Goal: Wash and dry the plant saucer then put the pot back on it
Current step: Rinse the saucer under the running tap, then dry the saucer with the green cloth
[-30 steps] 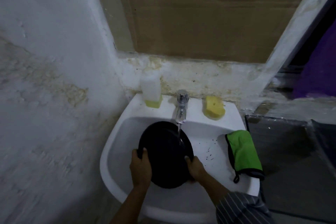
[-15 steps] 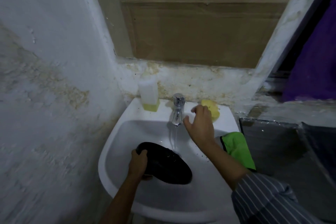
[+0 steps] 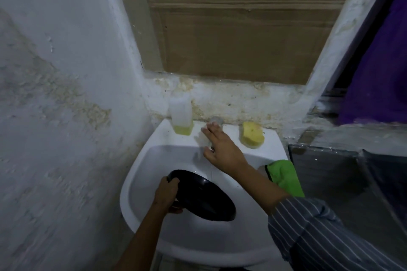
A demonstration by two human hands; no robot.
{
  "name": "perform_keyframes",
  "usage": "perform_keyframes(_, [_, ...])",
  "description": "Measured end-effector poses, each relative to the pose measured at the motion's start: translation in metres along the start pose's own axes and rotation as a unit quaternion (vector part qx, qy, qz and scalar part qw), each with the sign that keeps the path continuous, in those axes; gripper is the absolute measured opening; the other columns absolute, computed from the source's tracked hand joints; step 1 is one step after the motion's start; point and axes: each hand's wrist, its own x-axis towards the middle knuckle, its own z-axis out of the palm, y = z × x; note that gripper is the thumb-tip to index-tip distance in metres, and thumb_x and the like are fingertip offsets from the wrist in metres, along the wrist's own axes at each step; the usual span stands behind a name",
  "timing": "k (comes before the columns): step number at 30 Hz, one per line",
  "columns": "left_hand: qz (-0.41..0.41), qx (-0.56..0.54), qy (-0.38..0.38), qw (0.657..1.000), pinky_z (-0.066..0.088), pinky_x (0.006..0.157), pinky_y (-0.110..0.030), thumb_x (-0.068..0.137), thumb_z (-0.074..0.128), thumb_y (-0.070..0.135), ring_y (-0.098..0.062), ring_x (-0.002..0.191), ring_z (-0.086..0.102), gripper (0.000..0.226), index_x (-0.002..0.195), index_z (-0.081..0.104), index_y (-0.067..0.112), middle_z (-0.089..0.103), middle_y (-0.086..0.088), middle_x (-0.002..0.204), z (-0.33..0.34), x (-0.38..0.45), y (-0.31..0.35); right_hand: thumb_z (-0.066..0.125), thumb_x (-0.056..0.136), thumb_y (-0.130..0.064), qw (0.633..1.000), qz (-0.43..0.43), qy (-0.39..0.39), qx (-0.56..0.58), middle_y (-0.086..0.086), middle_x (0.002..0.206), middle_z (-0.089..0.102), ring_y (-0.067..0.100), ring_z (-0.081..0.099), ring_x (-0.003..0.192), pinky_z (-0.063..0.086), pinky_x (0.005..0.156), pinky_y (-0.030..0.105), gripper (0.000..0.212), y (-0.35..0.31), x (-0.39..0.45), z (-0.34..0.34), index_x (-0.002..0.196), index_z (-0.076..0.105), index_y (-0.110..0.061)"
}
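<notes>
The black round plant saucer [image 3: 204,199] lies tilted low in the white sink [image 3: 141,160]. My left hand [image 3: 166,192] grips its left rim. My right hand [image 3: 220,147] is stretched over the chrome tap [image 3: 215,120] at the sink's back, fingers spread across it, hiding most of the tap. A thin trickle of water falls below the hand toward the saucer. The plant pot is not in view.
A soap bottle [image 3: 181,116] with yellow liquid stands at the sink's back left, a yellow sponge [image 3: 252,134] at the back right. A green cloth [image 3: 285,177] hangs over the sink's right rim. Walls close in on the left and behind; a dark counter [image 3: 330,174] lies right.
My right hand let go of the saucer and moved up onto the tap. The saucer dropped from upright under the stream to tilted low. The water stream has thinned.
</notes>
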Motion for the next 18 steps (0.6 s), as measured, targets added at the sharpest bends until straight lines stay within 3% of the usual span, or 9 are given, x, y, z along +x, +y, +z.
perform_keyframes(2, [0.005, 0.001, 0.001, 1.000, 0.049, 0.039, -0.026, 0.094, 0.044, 0.030, -0.035, 0.065, 0.064, 0.034, 0.123, 0.042, 0.013, 0.052, -0.014, 0.103, 0.001, -0.001, -0.004, 0.051, 0.092, -0.020, 0.999, 0.005, 0.010, 0.050, 0.006, 0.157, 0.022, 0.017, 0.012, 0.147, 0.019, 0.117, 0.032, 0.059, 0.000, -0.004, -0.001, 0.147, 0.029, -0.015])
perform_keyframes(5, [0.010, 0.021, 0.002, 1.000, 0.049, 0.040, -0.026, 0.093, 0.041, 0.024, -0.033, 0.068, 0.062, 0.031, 0.123, 0.042, 0.015, 0.054, -0.015, 0.103, 0.003, -0.002, -0.007, 0.051, 0.091, -0.015, 0.994, 0.001, 0.042, 0.103, 0.006, 0.149, 0.038, 0.019, 0.030, 0.140, 0.033, 0.109, 0.035, 0.052, 0.007, -0.014, -0.011, 0.141, 0.038, -0.016])
perform_keyframes(8, [0.004, 0.006, -0.007, 1.000, 0.049, 0.048, -0.027, 0.089, 0.039, 0.016, -0.029, 0.073, 0.058, 0.031, 0.119, 0.043, 0.021, 0.054, -0.007, 0.093, 0.006, -0.003, -0.010, 0.050, 0.090, -0.017, 0.995, 0.069, 0.067, -0.001, 0.007, 0.139, 0.047, 0.023, 0.042, 0.131, 0.037, 0.101, 0.039, 0.042, 0.037, -0.043, -0.019, 0.132, 0.048, -0.014])
perform_keyframes(11, [0.014, -0.017, -0.010, 1.000, 0.049, 0.053, -0.029, 0.084, 0.038, 0.006, -0.026, 0.077, 0.055, 0.036, 0.116, 0.046, 0.020, 0.054, -0.004, 0.091, 0.012, -0.003, -0.013, 0.052, 0.088, -0.037, 0.957, 0.225, 0.009, -0.182, 0.009, 0.151, 0.028, 0.024, 0.023, 0.142, 0.030, 0.106, 0.049, 0.053, 0.077, -0.082, -0.027, 0.136, 0.038, -0.019])
perform_keyframes(14, [0.060, -0.030, 0.001, 0.998, 0.048, 0.062, -0.031, 0.081, 0.037, -0.005, -0.026, 0.077, 0.057, 0.041, 0.119, 0.050, 0.006, 0.057, -0.006, 0.089, 0.020, -0.005, -0.017, 0.061, 0.080, -0.053, 0.918, 0.346, -0.092, -0.170, 0.011, 0.158, -0.004, 0.036, -0.008, 0.145, 0.018, 0.105, 0.070, 0.086, 0.101, -0.117, -0.030, 0.146, 0.014, -0.025])
perform_keyframes(16, [0.080, -0.046, 0.005, 0.996, 0.048, 0.065, -0.033, 0.081, 0.038, -0.007, -0.026, 0.079, 0.058, 0.041, 0.118, 0.053, 0.002, 0.059, -0.009, 0.091, 0.026, -0.006, -0.020, 0.069, 0.079, -0.040, 0.909, 0.372, -0.133, -0.129, 0.016, 0.157, -0.009, 0.042, -0.005, 0.144, 0.021, 0.106, 0.067, 0.097, 0.108, -0.133, -0.028, 0.148, 0.003, -0.024])
perform_keyframes(18, [0.095, -0.065, 0.008, 0.993, 0.050, 0.070, -0.035, 0.084, 0.039, -0.005, -0.027, 0.082, 0.059, 0.036, 0.114, 0.056, 0.003, 0.062, -0.013, 0.098, 0.033, -0.008, -0.020, 0.066, 0.083, -0.020, 0.919, 0.365, -0.119, -0.092, 0.021, 0.156, -0.003, 0.043, 0.014, 0.141, 0.032, 0.109, 0.055, 0.089, 0.111, -0.142, -0.027, 0.149, 0.006, -0.018])
